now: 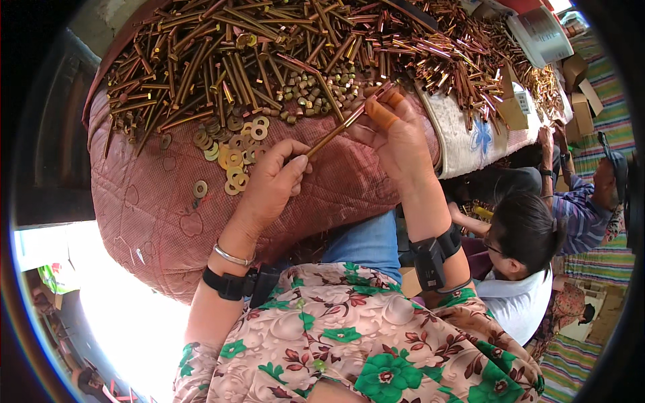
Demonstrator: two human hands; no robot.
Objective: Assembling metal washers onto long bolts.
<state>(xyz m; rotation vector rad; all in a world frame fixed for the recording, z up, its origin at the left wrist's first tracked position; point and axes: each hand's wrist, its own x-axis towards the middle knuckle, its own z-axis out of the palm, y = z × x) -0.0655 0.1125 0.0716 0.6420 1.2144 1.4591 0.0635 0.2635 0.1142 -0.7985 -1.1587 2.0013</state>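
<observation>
A long brass-coloured bolt (327, 140) slants up to the right between my two hands, above the padded reddish cloth. My left hand (270, 180) pinches its lower end between thumb and fingers. Around the upper end, where a shiny sleeve-like part shows, the fingers of my right hand (401, 138) are closed; orange covers wrap some of those fingertips. Just beyond the bolt lies a heap of small nuts (312, 97). Flat washers (235, 158) are scattered left of it, near my left hand. A big pile of long bolts (201, 64) fills the far side.
The reddish quilted cloth (154, 221) covers the work surface. Smaller bolts (457, 70) spread to the far right, by a cardboard piece (512, 111) and a whitish bucket (543, 39). Close on my right sits a co-worker (521, 235); another person in a striped sleeve (581, 211) is beyond.
</observation>
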